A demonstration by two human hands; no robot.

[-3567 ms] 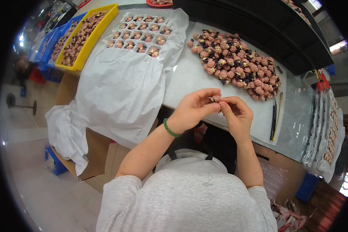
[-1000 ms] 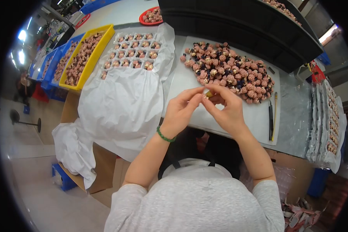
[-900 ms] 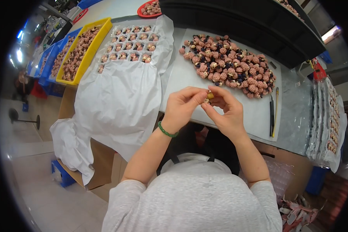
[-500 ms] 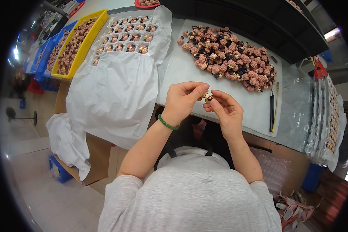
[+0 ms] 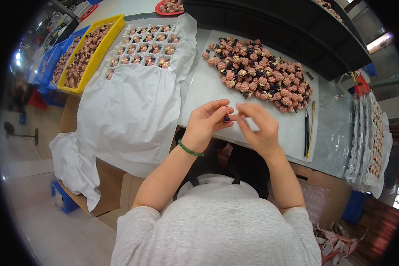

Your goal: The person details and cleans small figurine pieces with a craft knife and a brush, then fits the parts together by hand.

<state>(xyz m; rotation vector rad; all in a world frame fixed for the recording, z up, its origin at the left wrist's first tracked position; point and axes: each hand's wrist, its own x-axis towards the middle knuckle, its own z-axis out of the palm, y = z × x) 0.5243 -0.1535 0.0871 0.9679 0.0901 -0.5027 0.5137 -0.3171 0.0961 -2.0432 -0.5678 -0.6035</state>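
Observation:
My left hand (image 5: 205, 123), with a green bracelet on its wrist, pinches a small figurine (image 5: 227, 118) between thumb and fingers. A dark part of the figurine shows, and the rest is covered by the fingertips. Just to its right is my right hand (image 5: 260, 128), its thumb and index finger apart and slightly blurred, with nothing visible between them. Beyond both hands, a heap of small figurines (image 5: 261, 73) with pink, knobbly tops and dark blue parts lies on a white sheet (image 5: 195, 99).
Left of the sheet, a white compartment tray (image 5: 175, 53) of figurines is partly covered by thin white paper (image 5: 124, 111). A yellow bin (image 5: 118, 27) of figurines stands farther left. Two slim tools, a black one (image 5: 307, 133) and a yellow one (image 5: 312, 128), lie right. Stacked trays (image 5: 363, 146) stand at far right.
My right hand has let go of the figurine and moved slightly away to the right. My left hand keeps the figurine, now turned with its dark part showing. The view has tilted slightly.

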